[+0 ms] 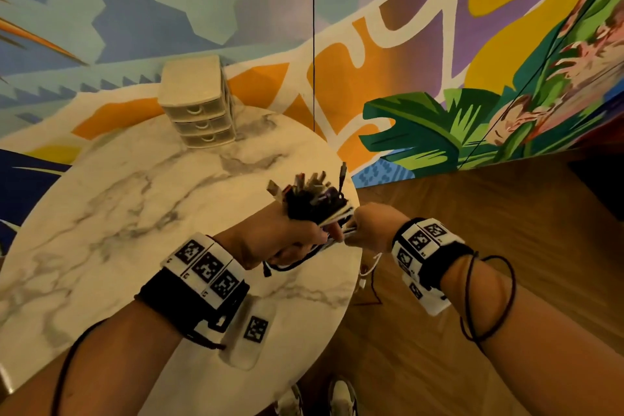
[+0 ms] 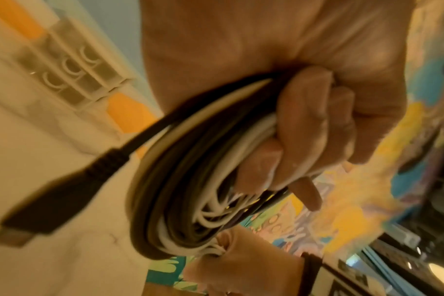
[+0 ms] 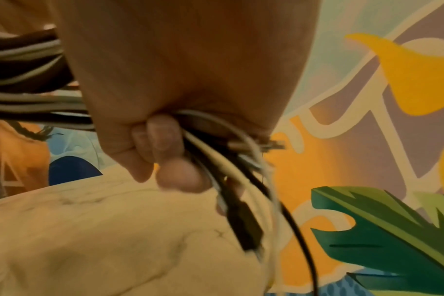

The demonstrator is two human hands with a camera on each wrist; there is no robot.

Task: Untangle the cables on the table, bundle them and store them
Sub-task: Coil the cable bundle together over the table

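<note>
Above near-right edge of round white marble table point(image 1: 128, 199), coiled bundle of black and white cables point(image 1: 315, 204) gripped in fisted left hand point(image 1: 287, 240); loop ends pinched by curled right hand point(image 1: 369, 224), likely kept taut for binding. Cream three-drawer plastic organiser point(image 1: 199, 108) placed far, drawers closed, presumably storage.

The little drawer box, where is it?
In the head view, the little drawer box stands at the far edge of the marble table, by the painted wall, left of both hands.

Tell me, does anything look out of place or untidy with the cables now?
Yes. The left hand grips the cable bundle, but it is not tidy: plugs stick out at the top at different angles, and a loose black end and a white end hang below, past the table edge.
</note>
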